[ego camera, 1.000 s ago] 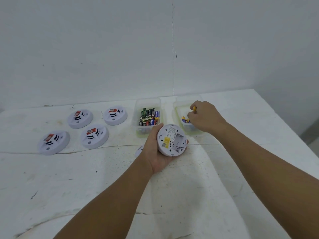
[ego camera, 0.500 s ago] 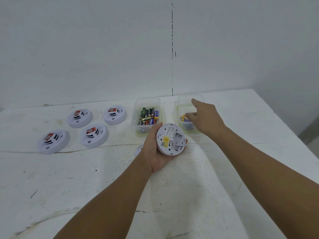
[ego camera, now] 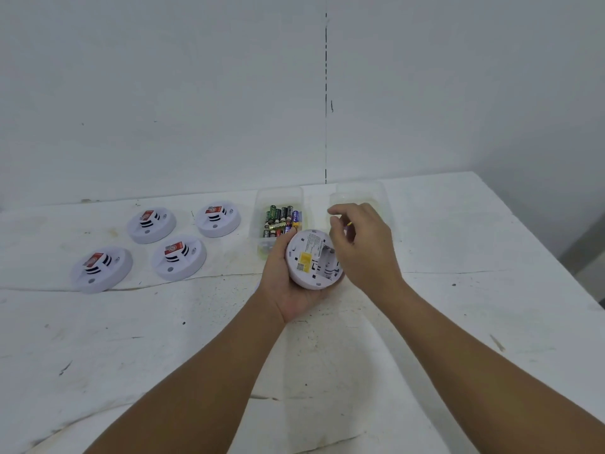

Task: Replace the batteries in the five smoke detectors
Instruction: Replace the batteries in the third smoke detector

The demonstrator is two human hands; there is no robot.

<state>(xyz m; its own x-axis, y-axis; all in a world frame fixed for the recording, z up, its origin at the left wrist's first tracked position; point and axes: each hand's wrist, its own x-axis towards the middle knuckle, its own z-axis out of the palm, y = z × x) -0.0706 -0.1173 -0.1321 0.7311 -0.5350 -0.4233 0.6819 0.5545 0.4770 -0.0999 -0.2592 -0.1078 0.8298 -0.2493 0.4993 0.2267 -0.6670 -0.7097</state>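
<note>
My left hand grips a white round smoke detector from below, its back turned up. That back shows a yellow label and an open battery bay. My right hand hovers over the detector's right side with its fingers loosely curled and apart, and I see nothing held in it. Through the gap at its thumb shows the yellow tip of a battery that lies in the clear right-hand box. Several batteries fill the clear left-hand box.
Several more white smoke detectors lie face up on the left: two at the back and two nearer. The white table ends at the wall behind and drops off at the right edge.
My right hand let go of a battery over the right box, opened, then drew back toward me to the detector. My left hand and the detector stayed put.
</note>
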